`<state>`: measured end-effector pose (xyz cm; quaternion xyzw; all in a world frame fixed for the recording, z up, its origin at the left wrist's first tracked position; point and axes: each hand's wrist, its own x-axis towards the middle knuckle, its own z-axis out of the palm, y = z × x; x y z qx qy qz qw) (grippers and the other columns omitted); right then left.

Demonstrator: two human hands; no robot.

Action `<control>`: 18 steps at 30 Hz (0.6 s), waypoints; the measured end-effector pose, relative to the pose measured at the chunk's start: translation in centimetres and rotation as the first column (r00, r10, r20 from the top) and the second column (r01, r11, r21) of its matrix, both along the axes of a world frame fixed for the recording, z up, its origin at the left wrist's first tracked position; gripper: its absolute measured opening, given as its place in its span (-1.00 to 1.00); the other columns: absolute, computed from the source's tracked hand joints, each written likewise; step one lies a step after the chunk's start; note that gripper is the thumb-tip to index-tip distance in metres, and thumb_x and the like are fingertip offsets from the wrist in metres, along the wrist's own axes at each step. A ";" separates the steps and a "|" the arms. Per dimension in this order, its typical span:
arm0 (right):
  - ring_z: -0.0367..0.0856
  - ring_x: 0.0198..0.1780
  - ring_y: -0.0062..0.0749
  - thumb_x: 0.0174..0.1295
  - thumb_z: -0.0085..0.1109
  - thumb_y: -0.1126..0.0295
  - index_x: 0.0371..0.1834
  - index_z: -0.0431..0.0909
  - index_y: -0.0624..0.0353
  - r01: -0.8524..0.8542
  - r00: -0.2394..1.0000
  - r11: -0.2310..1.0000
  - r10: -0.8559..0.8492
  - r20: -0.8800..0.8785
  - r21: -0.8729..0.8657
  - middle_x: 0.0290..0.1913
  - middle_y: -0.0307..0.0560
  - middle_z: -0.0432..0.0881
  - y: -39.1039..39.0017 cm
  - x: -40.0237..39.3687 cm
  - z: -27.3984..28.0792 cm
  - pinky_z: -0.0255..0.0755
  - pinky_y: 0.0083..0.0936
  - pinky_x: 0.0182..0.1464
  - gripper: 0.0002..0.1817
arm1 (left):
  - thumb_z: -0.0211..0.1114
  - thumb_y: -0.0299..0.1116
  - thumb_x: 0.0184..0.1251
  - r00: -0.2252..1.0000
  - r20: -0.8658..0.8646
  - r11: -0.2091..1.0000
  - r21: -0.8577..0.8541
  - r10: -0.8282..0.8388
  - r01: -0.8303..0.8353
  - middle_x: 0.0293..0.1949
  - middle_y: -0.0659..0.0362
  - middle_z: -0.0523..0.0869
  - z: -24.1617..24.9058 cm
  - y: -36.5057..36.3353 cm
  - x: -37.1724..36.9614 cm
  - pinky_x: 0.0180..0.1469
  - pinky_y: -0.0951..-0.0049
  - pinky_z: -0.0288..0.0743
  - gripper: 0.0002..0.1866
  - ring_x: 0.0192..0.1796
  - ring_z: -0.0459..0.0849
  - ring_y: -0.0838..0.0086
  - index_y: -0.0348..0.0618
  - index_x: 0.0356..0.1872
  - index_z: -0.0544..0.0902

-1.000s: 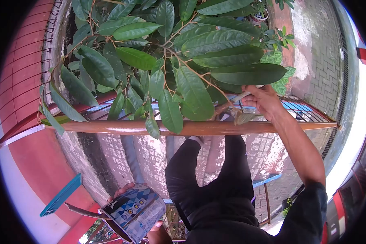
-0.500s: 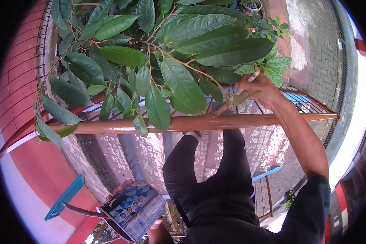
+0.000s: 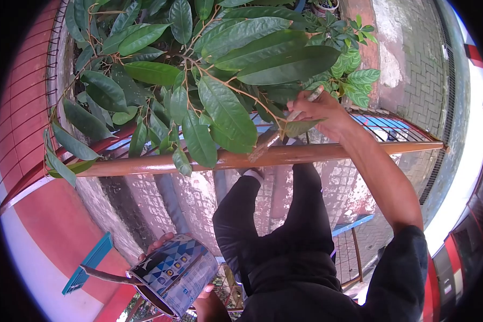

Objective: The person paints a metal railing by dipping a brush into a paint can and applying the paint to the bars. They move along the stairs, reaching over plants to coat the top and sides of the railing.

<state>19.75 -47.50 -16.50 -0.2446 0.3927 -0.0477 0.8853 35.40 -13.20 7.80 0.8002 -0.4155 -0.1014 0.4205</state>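
Observation:
My right hand (image 3: 319, 111) is closed round the handle of a paintbrush (image 3: 264, 146), whose bristles touch the top of a brown railing (image 3: 306, 154). A leaf hangs in front of part of the brush. Low on the left, my left hand (image 3: 163, 241) holds a tilted paint can (image 3: 180, 271) with a blue and white patterned label; its palm is hidden behind the can. A stick (image 3: 104, 275) pokes out of the can's mouth.
A leafy branch (image 3: 220, 107) hangs over the railing's left and middle. Steps (image 3: 198, 198) lie below, near my legs. Blue-topped rails stand at lower left (image 3: 88, 263) and lower right (image 3: 351, 226). A potted plant (image 3: 324, 8) is at the top.
My right hand and the brush have moved left along the railing. The branch has shifted slightly left in view. The can stays in my left hand, almost unmoved.

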 end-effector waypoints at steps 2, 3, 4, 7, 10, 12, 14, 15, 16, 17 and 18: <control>0.78 -0.24 -0.32 0.37 0.40 0.50 -0.22 0.57 0.30 -0.032 0.997 0.998 0.035 0.072 -0.046 -0.14 0.00 0.70 -0.5 -1.0 -0.1 0.74 -0.37 -0.12 -0.85 | 0.68 0.37 -0.13 1.000 0.006 1.000 0.000 -0.012 0.012 0.45 -0.10 0.31 0.0 0.0 -0.3 0.47 -0.05 0.43 0.53 0.45 0.45 -0.08 -0.05 0.70 -0.19; 0.76 -0.24 -0.33 0.36 0.41 0.52 -0.25 0.57 0.27 -0.085 0.994 0.995 0.089 0.058 -0.058 -0.14 -0.01 0.69 -1.3 -1.9 0.4 0.74 -0.34 -0.10 -0.84 | 0.68 0.37 -0.12 1.000 0.008 1.000 -0.002 -0.016 0.016 0.45 -0.10 0.31 -0.1 -0.2 0.4 0.47 -0.04 0.43 0.53 0.45 0.45 -0.08 -0.05 0.70 -0.19; 0.75 -0.23 -0.35 0.34 0.41 0.53 -0.29 0.56 0.25 -0.140 0.989 0.988 0.143 0.042 -0.070 -0.15 -0.02 0.69 -2.0 -2.9 0.6 0.74 -0.32 -0.09 -0.84 | 0.68 0.37 -0.12 1.000 0.010 1.000 -0.005 -0.018 0.018 0.45 -0.10 0.31 0.1 0.2 0.2 0.47 -0.04 0.44 0.53 0.45 0.45 -0.08 -0.05 0.70 -0.19; 0.72 -0.15 -0.37 0.34 0.38 0.57 -0.35 0.54 0.24 -0.119 0.993 0.990 0.118 -0.025 -0.080 -0.17 -0.03 0.69 -3.6 -7.0 -0.5 0.73 -0.34 -0.08 -0.83 | 0.68 0.37 -0.12 1.000 0.013 0.999 -0.021 -0.027 0.027 0.45 -0.10 0.31 -0.2 -0.3 0.6 0.46 -0.04 0.44 0.53 0.44 0.46 -0.07 -0.05 0.70 -0.20; 0.71 -0.12 -0.37 0.35 0.36 0.58 -0.35 0.54 0.24 -0.102 0.991 0.988 0.091 -0.096 -0.118 -0.16 -0.05 0.69 -5.5 -12.1 -2.2 0.73 -0.38 -0.10 -0.84 | 0.67 0.37 -0.11 0.999 0.014 0.998 -0.044 -0.035 0.036 0.44 -0.10 0.31 0.0 0.2 -0.2 0.46 -0.04 0.45 0.53 0.43 0.47 -0.07 -0.05 0.70 -0.20; 0.71 -0.12 -0.37 0.35 0.35 0.59 -0.35 0.55 0.25 -0.113 0.988 0.984 0.097 -0.117 -0.138 -0.15 -0.06 0.68 -6.6 -15.7 -3.5 0.72 -0.40 -0.10 -0.85 | 0.67 0.37 -0.11 0.999 0.015 0.998 -0.057 -0.036 0.037 0.44 -0.10 0.32 0.6 1.3 -0.5 0.45 -0.04 0.45 0.53 0.43 0.47 -0.07 -0.05 0.70 -0.20; 0.73 -0.14 -0.48 0.41 0.33 0.54 -0.26 0.55 0.23 -0.117 0.986 0.967 0.085 -0.145 -0.227 -0.14 -0.14 0.67 -7.8 -19.6 -4.4 0.74 -0.50 -0.14 -0.87 | 0.67 0.37 -0.11 0.999 0.022 0.997 -0.065 -0.038 0.039 0.44 -0.10 0.32 1.2 2.5 -0.9 0.45 -0.04 0.46 0.53 0.43 0.48 -0.07 -0.05 0.70 -0.21; 0.73 -0.14 -0.48 0.41 0.33 0.54 -0.26 0.55 0.23 -0.121 0.985 0.965 0.088 -0.147 -0.232 -0.14 -0.14 0.67 -8.2 -20.8 -4.2 0.74 -0.50 -0.14 -0.87 | 0.67 0.37 -0.10 0.999 0.027 0.997 -0.070 -0.039 0.040 0.44 -0.11 0.32 1.0 2.1 -0.1 0.45 -0.04 0.46 0.53 0.42 0.48 -0.07 -0.05 0.70 -0.21; 0.71 -0.16 -0.47 0.38 0.34 0.55 -0.29 0.56 0.25 -0.129 0.973 0.947 0.064 -0.220 -0.294 -0.14 -0.13 0.67 -8.7 -22.2 -4.1 0.71 -0.50 -0.14 -0.87 | 0.66 0.37 -0.10 0.999 0.034 0.996 -0.075 -0.040 0.042 0.44 -0.11 0.32 0.8 1.8 0.2 0.45 -0.04 0.46 0.53 0.42 0.48 -0.07 -0.05 0.70 -0.21; 0.69 -0.17 -0.47 0.36 0.34 0.57 -0.32 0.57 0.26 -0.141 0.956 0.925 0.035 -0.290 -0.353 -0.14 -0.11 0.67 -9.2 -23.3 -4.0 0.69 -0.49 -0.15 -0.87 | 0.66 0.37 -0.10 0.998 0.041 0.996 -0.080 -0.041 0.044 0.44 -0.11 0.32 0.6 1.3 -0.3 0.44 -0.03 0.46 0.53 0.42 0.48 -0.07 -0.05 0.70 -0.21; 0.69 -0.17 -0.47 0.36 0.34 0.57 -0.32 0.57 0.26 -0.142 0.957 0.924 0.035 -0.289 -0.356 -0.14 -0.11 0.67 -9.8 -24.7 -4.1 0.69 -0.49 -0.15 -0.87 | 0.66 0.37 -0.10 0.998 0.049 0.995 -0.082 -0.043 0.047 0.44 -0.11 0.32 0.4 0.9 0.1 0.44 -0.03 0.47 0.53 0.42 0.49 -0.07 -0.05 0.70 -0.22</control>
